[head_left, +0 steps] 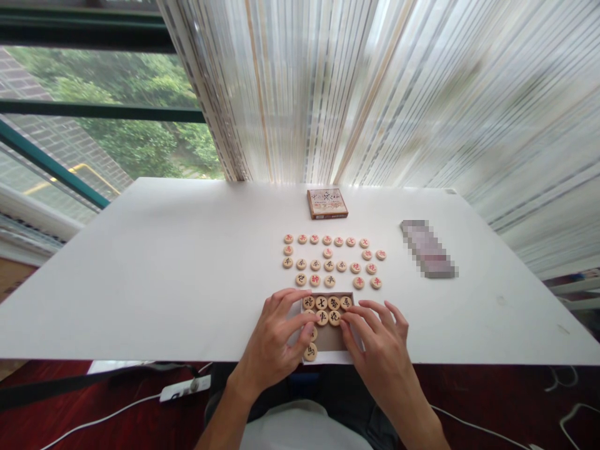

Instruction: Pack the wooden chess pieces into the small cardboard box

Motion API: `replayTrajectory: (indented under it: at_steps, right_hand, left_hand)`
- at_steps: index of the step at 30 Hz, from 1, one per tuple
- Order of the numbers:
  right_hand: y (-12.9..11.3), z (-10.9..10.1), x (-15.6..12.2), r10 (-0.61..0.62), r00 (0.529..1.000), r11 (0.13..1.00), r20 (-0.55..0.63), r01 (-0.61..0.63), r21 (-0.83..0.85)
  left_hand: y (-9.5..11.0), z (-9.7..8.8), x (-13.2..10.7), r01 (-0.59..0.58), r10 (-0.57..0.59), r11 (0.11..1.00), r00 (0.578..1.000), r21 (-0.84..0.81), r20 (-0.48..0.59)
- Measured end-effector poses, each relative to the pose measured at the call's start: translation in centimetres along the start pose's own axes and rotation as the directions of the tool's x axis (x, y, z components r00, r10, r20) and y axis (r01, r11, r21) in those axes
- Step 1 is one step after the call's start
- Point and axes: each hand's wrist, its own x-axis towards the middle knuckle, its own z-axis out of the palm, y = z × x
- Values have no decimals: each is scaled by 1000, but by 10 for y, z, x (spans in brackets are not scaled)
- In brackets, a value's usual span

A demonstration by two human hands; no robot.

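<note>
A small cardboard box tray point(330, 340) lies at the table's near edge with several round wooden chess discs point(327, 304) in it. My left hand point(276, 340) rests over the tray's left side, its fingers bent and touching a disc point(322, 317) in the second row. My right hand point(377, 340) lies over the tray's right side, fingertips on the neighbouring disc point(334, 317). Another disc point(310, 352) shows under my left thumb. Just beyond the tray, several more discs point(328, 259) lie in loose rows on the white table point(164, 275).
The box lid point(327, 203) sits flat near the table's far edge, in front of a striped curtain point(398, 94). A blurred flat object point(429, 248) lies to the right. A power strip point(185, 387) and cables lie on the floor below.
</note>
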Motion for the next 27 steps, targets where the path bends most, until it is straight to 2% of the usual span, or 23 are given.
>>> replayTrajectory:
  at_steps: [10,14,19,24,27]
  right_hand:
    - [2,-3,-2,-36,999,997,-1,36,75]
    - [11,-4,-1,-32,998,993,-46,37,111]
    - [29,-2,-3,85,989,971,-124,-55,231]
    - [43,1,-7,235,970,933,-57,-208,294]
    - [47,3,-9,271,962,916,-25,-250,315]
  left_hand:
    - [1,-1,2,10,-10,1000,1000,4,22]
    - [2,-1,2,20,-20,1000,1000,8,6]
    - [-1,-1,2,52,-54,997,998,-52,-34]
    - [-5,-5,5,159,-184,963,977,-216,-104]
    - [-8,-12,11,193,-235,946,962,-260,-138]
